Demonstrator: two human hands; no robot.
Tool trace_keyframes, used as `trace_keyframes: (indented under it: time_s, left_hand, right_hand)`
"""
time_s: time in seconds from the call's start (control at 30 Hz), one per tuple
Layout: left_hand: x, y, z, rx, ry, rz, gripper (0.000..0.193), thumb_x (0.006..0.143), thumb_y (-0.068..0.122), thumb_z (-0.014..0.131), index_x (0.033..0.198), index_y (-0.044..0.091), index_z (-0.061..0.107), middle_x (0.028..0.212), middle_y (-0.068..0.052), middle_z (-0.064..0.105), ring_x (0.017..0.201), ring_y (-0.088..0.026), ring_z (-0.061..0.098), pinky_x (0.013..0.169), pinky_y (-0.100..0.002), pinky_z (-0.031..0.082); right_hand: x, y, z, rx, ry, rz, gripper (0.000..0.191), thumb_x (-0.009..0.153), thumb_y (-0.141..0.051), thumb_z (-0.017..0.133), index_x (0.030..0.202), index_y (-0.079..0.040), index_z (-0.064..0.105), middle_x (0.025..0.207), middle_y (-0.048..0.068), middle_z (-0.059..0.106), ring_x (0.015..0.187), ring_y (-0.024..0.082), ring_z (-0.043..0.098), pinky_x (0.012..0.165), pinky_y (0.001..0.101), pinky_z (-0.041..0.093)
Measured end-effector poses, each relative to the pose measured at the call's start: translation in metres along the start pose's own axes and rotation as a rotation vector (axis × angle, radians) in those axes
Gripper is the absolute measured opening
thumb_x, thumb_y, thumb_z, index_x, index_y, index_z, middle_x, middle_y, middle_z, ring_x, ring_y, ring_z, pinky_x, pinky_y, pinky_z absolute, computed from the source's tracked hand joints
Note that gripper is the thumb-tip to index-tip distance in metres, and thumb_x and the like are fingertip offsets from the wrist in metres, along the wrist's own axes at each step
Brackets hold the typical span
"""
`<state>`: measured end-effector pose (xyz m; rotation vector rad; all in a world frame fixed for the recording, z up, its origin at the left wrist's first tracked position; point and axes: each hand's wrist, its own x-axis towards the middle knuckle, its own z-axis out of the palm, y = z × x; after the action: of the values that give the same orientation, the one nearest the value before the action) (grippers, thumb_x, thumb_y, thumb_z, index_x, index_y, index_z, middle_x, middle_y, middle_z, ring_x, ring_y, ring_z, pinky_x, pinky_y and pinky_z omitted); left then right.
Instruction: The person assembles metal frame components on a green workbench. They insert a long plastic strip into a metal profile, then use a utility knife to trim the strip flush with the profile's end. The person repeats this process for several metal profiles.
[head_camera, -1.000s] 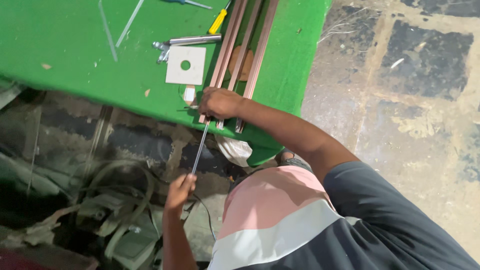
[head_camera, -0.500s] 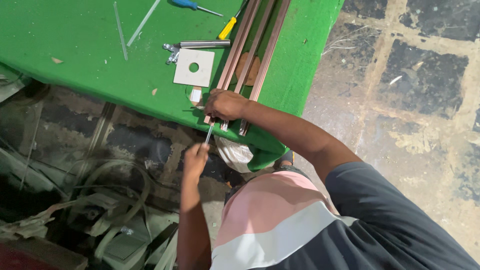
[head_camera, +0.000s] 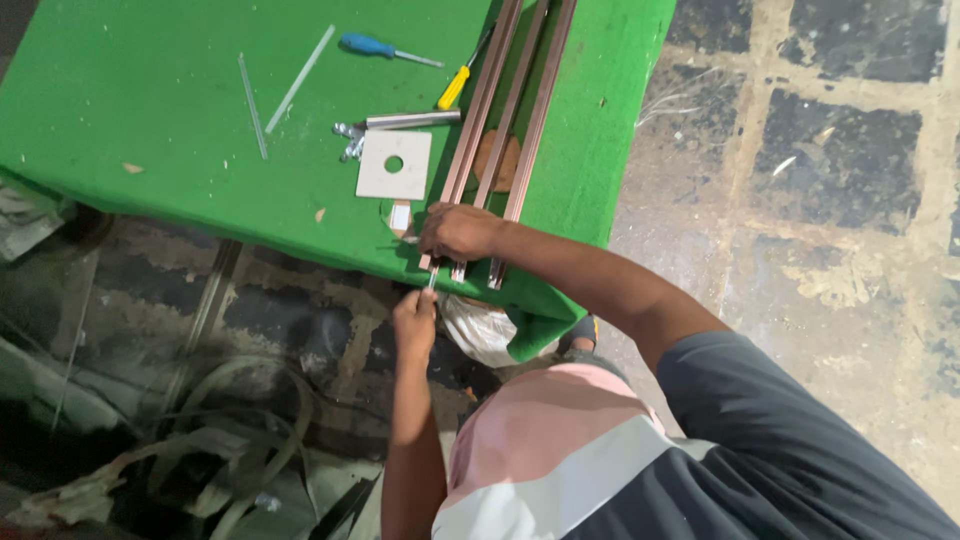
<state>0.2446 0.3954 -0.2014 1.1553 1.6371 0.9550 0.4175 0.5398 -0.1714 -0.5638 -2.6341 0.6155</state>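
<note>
So the person was leaning over a green table (head_camera: 150, 90) with three long copper-coloured metal strips (head_camera: 510, 110) lying side by side on it, running from the far edge right down to the near edge. The right hand (head_camera: 458, 230) was pressed flat-ish on top of the near ends of those strips, fingers curled over them, pinning them down at the table edge. The left hand (head_camera: 414, 320) was just below that edge, fingers pinched together on the end of a thin silvery rod (head_camera: 432, 280) that poked up toward the strip ends; only a short bit of the rod showed between the two hands, and I couldn't tell if it went inside a strip or just beside it. Left of the strips sat a white square plate with a round hole (head_camera: 394, 165), touching a small white block (head_camera: 400, 216) near the edge. Above the plate lay a short metal bar (head_camera: 412, 120), then a yellow-handled screwdriver (head_camera: 454, 88) right against the strips, and a blue-handled screwdriver (head_camera: 372, 46) farther back. Two thin pale sticks (head_camera: 300, 65) lay well off to the left.
</note>
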Motion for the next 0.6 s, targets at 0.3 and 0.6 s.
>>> trace_keyframes:
  time_s: [0.3,0.6]
  left_hand:
    - [-0.068,-0.067,-0.069,0.070,-0.142,-0.017,0.038,0.103,0.033,0.058,0.085,0.002,0.070,0.060,0.000,0.054,0.056,-0.008,0.049,0.051,-0.029,0.040]
    - [0.007,-0.022,-0.011,-0.077,-0.119,-0.025,0.029,0.103,0.026,0.060,0.092,0.002,0.072,0.066,0.000,0.055,0.061,-0.008,0.047,0.055,-0.029,0.040]
  right_hand:
    - [-0.004,0.008,0.006,-0.044,-0.030,0.040,0.026,0.084,-0.012,0.070,0.109,-0.013,0.077,0.110,0.006,0.075,0.113,0.024,0.067,0.119,0.0487,0.035]
    - [-0.003,0.011,0.001,-0.093,-0.056,0.017,0.027,0.084,-0.013,0.068,0.110,-0.013,0.076,0.114,0.006,0.074,0.120,0.026,0.064,0.120,0.0519,0.034]
